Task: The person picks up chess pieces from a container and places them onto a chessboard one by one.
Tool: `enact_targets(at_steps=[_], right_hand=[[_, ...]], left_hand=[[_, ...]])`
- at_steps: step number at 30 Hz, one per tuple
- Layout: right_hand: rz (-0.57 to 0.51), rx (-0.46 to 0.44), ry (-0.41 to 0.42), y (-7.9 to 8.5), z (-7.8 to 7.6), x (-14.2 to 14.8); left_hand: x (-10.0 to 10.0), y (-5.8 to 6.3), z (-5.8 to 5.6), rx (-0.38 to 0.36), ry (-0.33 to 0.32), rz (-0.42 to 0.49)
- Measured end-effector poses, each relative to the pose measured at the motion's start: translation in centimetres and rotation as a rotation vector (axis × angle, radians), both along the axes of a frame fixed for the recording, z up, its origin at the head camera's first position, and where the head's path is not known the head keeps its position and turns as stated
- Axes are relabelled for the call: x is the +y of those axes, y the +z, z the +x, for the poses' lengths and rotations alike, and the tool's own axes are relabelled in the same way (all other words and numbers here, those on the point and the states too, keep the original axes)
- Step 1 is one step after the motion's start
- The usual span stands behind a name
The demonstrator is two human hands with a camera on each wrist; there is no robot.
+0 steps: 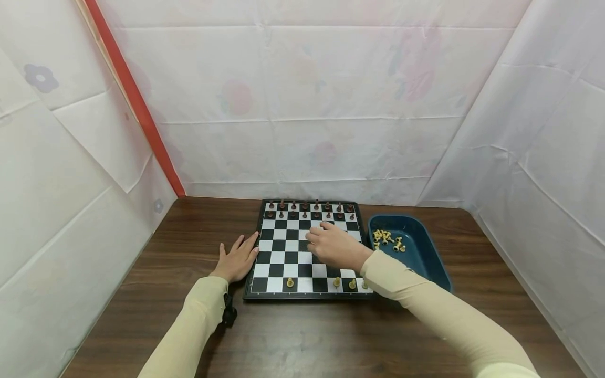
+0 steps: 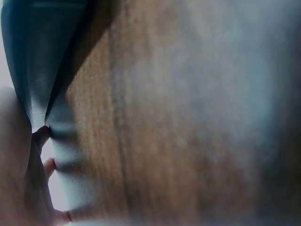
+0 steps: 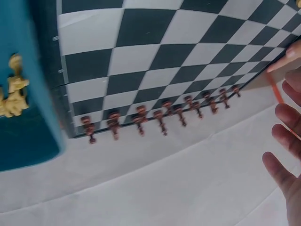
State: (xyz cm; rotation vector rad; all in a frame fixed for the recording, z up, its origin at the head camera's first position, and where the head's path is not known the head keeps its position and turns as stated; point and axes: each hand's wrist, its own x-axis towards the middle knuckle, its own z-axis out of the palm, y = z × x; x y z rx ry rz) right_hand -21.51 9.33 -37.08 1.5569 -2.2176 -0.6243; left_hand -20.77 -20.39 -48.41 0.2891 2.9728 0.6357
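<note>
A black-and-white chessboard (image 1: 279, 257) lies on the table. Dark reddish-brown chess pieces (image 1: 304, 206) stand in two rows along its far side, and several cream chess pieces (image 1: 337, 282) stand on the nearest row. My left hand (image 1: 235, 262) lies spread beside the board, its fingertips at the left edge. Over the right-centre squares hovers my right hand (image 1: 337, 245), fingers loosely bent and apart. In the right wrist view, no piece shows among those fingers (image 3: 277, 172). The left wrist view is mostly blurred wood.
To the right of the board is a blue tray (image 1: 427, 247) holding a heap of cream chess pieces (image 1: 384, 237). The brown wooden table (image 1: 302, 336) is bounded by white sheet walls (image 1: 302, 105) at the back and sides.
</note>
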Motion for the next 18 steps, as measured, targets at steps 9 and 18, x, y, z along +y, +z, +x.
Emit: enact_targets(at_steps=[9, 18], right_hand=[[-0.030, -0.013, -0.070, -0.1, -0.8, 2.8], [-0.033, 0.007, -0.116, -0.3, -1.2, 5.7]], left_hand=[[-0.1, 0.0, 0.0, 0.001, -0.003, -0.010], [-0.2, 0.0, 0.1, 0.011, -0.005, -0.001]])
